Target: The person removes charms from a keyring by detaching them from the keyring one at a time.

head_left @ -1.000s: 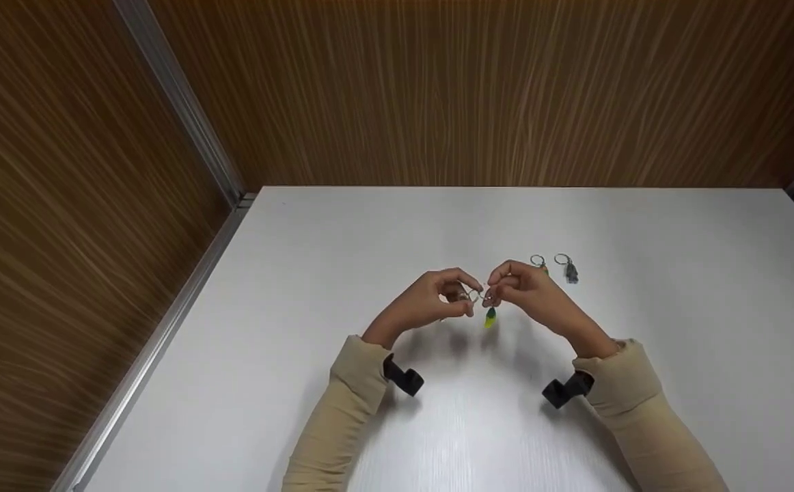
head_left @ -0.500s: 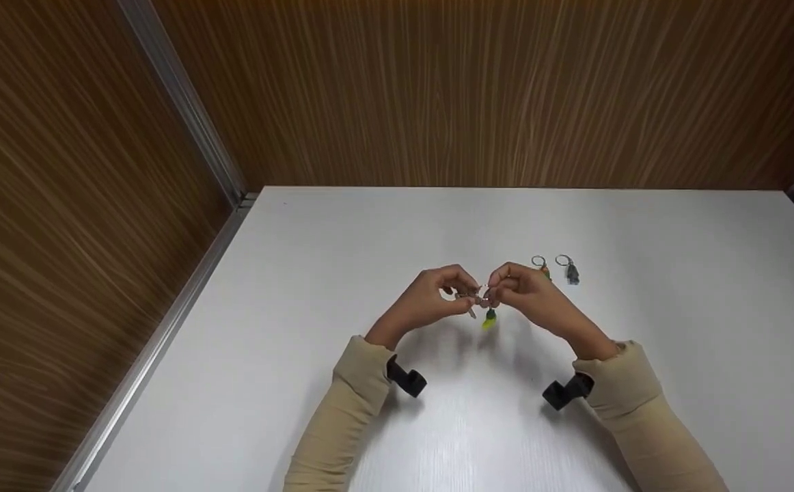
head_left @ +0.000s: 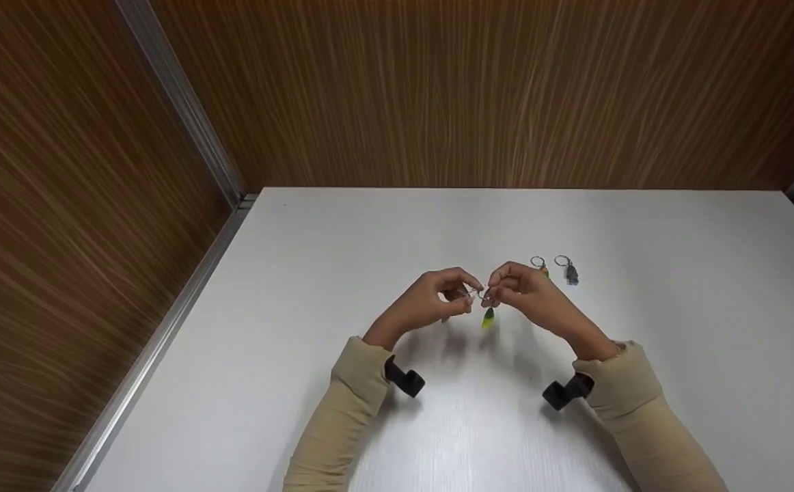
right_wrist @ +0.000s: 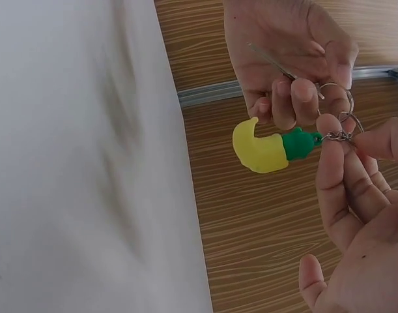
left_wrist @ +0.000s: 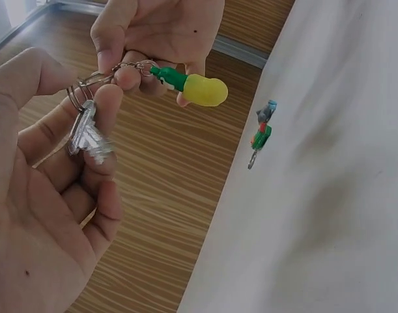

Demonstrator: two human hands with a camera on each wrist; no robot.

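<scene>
Both hands meet above the white table [head_left: 315, 273]. My left hand [head_left: 455, 295] [left_wrist: 101, 104] grips a silver key [left_wrist: 88, 134] [right_wrist: 277, 62] and pinches a split ring [left_wrist: 78, 91] [right_wrist: 335, 98]. My right hand [head_left: 506, 287] [right_wrist: 352, 138] pinches the short chain [right_wrist: 339, 135] of a yellow and green charm [head_left: 488, 318] [left_wrist: 199, 88] [right_wrist: 267, 150] right at that ring. The charm hangs free below the fingers. In the left wrist view the right hand [left_wrist: 130, 72] shows at the top. In the right wrist view the left hand [right_wrist: 283, 91] shows at the top.
Two more keyrings lie on the table just beyond my right hand, one with an orange-green charm [head_left: 540, 265] and one with a grey charm [head_left: 569, 270]. Both show together in the left wrist view [left_wrist: 261, 132]. Wood-grain walls [head_left: 479, 89] close in the table at back and left.
The hands stay together at the same spot. The key that hung down from my left fingers half a second ago is drawn up into the hand. The charm has swung slightly.
</scene>
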